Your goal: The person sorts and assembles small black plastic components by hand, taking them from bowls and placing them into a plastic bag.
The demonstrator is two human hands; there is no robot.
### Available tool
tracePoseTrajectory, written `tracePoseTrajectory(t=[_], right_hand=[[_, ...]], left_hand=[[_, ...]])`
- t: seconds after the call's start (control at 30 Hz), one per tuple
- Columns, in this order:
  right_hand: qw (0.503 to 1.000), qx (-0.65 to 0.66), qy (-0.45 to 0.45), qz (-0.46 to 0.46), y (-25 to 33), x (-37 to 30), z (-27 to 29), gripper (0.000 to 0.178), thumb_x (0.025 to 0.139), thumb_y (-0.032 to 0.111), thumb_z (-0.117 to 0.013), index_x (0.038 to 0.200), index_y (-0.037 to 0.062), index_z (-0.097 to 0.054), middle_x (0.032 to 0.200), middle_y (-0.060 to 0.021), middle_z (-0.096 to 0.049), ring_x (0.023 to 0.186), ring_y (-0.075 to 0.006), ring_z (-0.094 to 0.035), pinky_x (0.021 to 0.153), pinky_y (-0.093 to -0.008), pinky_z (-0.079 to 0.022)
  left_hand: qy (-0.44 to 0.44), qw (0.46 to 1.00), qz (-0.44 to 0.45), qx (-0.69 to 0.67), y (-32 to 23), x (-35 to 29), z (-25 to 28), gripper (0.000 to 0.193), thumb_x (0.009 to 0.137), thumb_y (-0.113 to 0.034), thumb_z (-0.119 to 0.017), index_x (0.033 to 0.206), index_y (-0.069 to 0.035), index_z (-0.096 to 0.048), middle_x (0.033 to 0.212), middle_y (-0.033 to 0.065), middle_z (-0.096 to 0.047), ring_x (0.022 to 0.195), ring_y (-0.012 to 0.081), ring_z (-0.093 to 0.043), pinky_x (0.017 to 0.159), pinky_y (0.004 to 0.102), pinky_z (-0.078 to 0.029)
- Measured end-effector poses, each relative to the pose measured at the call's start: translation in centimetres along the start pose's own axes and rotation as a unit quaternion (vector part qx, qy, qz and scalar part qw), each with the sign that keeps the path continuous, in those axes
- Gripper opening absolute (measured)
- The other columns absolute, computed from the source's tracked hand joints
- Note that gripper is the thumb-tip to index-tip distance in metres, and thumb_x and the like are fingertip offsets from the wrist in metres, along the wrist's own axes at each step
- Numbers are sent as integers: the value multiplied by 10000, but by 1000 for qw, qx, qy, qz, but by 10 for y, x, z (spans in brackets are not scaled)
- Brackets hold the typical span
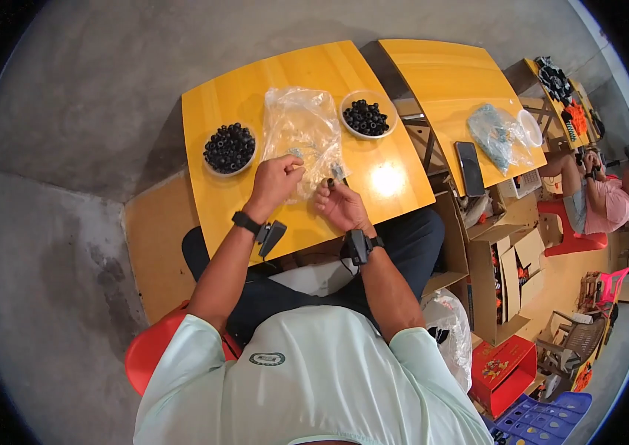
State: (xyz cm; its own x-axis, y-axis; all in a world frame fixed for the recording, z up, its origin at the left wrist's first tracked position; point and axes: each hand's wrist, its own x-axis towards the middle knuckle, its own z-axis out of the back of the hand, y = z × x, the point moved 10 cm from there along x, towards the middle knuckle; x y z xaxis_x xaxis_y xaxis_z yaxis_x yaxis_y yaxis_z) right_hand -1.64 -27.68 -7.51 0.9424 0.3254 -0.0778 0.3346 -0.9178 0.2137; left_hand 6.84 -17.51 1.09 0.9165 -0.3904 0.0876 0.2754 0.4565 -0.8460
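Observation:
Over a clear plastic bag (pixel 292 111) on the yellow table (pixel 218 96), my left hand (pixel 276 182) is closed, fingertips together; whatever they pinch is too small to make out. Just to its right, my right hand (pixel 342 206) is turned partly palm up, with a small black ring-like part (pixel 330 182) between thumb and fingers. Small greyish metal pieces (pixel 338 171) lie on the bag near both hands. To the left stands a clear round bowl (pixel 229 175) of black parts (pixel 230 147); a similar bowl (pixel 371 136) of black parts (pixel 365 117) is at the far right.
A second yellow table (pixel 433 67) on the right holds a phone (pixel 470 169), a bag of greyish pieces (pixel 496 137) and a white tub (pixel 529 127). Open cardboard boxes (pixel 486 274) and a red box (pixel 503 374) stand below. Another person (pixel 603 200) sits farther right.

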Motion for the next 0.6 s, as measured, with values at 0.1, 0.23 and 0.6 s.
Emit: tracePoseTrajectory(t=[0.1,0.23,0.6], right_hand=[[1000,-14,-10,19,4,2,3,235,989,285,-546,982,50,-558,870,-26,-495,800,-161,-486,743,-306,-419],[1000,-11,-11,14,1,2,4,240,986,288,-550,979,49,-556,868,-30,-495,803,-166,-488,754,-316,-420],[1000,-12,-13,18,1,5,3,209,979,280,-568,956,73,-571,851,-31,-524,798,-169,-497,749,-313,-426]], left_hand=[[-3,995,-13,98,-3,27,-9,168,822,-191,-649,903,-68,-730,770,186,-675,726,359,-671,664,427,-523],[34,971,-59,230,-7,44,-35,191,801,-201,-653,913,-61,-718,772,180,-683,748,356,-673,684,435,-525],[99,941,-114,303,-12,56,-62,192,833,-220,-640,917,-61,-709,856,193,-678,816,392,-649,735,470,-513]])
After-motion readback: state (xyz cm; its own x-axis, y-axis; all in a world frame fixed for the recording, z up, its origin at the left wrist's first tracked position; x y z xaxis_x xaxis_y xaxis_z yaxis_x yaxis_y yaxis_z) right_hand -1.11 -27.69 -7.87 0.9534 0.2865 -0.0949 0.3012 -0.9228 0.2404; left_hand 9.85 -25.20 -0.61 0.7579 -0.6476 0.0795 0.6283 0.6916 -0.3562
